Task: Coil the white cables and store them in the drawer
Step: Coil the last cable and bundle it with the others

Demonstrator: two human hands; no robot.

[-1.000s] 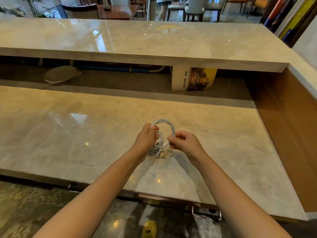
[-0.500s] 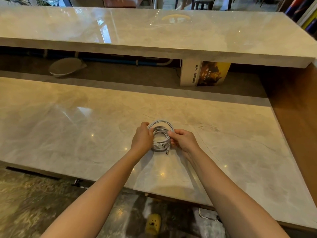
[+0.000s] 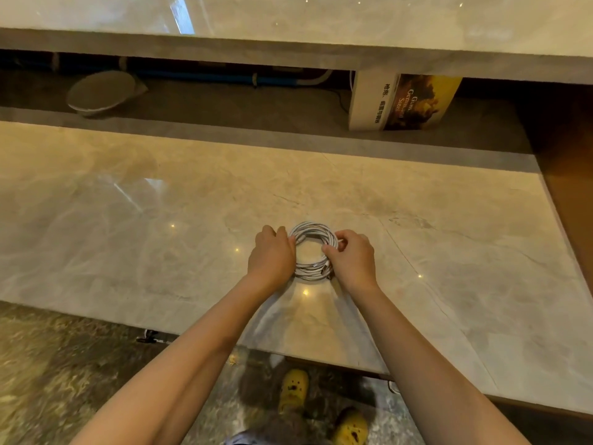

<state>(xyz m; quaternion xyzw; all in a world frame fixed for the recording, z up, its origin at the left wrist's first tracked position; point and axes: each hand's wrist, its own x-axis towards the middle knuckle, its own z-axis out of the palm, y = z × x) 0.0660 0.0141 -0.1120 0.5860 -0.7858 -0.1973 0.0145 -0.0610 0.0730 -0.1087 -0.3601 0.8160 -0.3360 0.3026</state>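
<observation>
Now my hands are both on the white cable (image 3: 313, 248), which lies wound into a flat round coil on the marble table (image 3: 128, 220), nearer the front edge than the back and a little right of the middle. My left hand (image 3: 272, 256) is curled over the coil's left side, fingers bent down onto the strands with the knuckles up. My right hand (image 3: 353, 260) pinches the coil's right side, thumb and fingertips closed on the bundled loops. Whether the coil sits fully on the table or is raised a little, I cannot tell. A connector end shows at the lower right of the coil, just beside my right palm. Past the back edge runs a lower shelf (image 3: 256, 107) under a second marble slab, holding a grey bowl (image 3: 101, 91) at the left and a book (image 3: 404, 101) at the right. Below the front edge I see my yellow shoes (image 3: 293, 391) on the floor.
</observation>
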